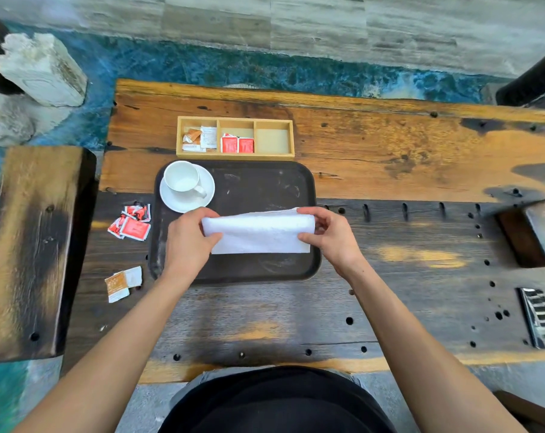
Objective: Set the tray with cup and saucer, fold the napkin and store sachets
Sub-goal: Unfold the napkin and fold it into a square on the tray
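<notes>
A dark tray [265, 182] lies on the wooden table. In its far left corner a white cup [182, 176] stands on a white saucer [202, 200]. A white napkin [258, 232] lies folded over on the tray's near half. My left hand [188, 242] pinches its left end and my right hand [333, 235] pinches its right end. A wooden three-compartment box [235, 155] sits behind the tray, with mixed sachets [199, 137] in its left compartment and red sachets [236, 144] in the middle one. Loose red sachets [132, 223] and orange-white sachets [122, 282] lie left of the tray.
A second wooden slab [30, 251] stands to the left of the table. A striped object [538, 317] lies at the right near edge, a dark wooden block [530, 232] beyond it. A white stone [43, 68] is at the far left.
</notes>
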`<state>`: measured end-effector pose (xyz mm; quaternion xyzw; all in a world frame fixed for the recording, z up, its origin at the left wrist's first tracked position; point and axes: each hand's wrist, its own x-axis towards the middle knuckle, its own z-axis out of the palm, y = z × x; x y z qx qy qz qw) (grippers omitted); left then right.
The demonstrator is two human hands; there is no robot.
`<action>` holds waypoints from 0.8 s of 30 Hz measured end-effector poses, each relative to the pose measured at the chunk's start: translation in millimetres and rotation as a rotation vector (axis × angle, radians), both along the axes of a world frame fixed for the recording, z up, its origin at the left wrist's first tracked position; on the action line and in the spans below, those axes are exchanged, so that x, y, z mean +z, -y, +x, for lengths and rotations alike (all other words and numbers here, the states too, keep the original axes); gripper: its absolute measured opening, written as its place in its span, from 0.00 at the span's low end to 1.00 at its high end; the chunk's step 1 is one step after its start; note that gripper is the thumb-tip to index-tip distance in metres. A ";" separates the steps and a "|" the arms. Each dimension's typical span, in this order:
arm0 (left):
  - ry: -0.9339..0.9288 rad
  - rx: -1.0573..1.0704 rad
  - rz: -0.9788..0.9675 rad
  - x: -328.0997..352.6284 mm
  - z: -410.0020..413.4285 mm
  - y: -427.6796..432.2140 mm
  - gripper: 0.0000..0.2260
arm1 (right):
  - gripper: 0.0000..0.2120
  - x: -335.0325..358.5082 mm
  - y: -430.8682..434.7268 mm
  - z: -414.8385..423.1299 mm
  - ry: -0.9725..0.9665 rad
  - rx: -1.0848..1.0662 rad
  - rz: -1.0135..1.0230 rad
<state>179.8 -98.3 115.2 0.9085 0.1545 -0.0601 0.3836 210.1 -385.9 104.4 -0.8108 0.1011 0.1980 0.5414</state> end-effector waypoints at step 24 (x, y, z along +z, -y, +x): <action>-0.677 0.093 -0.709 -93.3 -4.7 27.0 0.04 | 0.14 -48.6 -42.6 147.4 -0.154 0.448 -0.434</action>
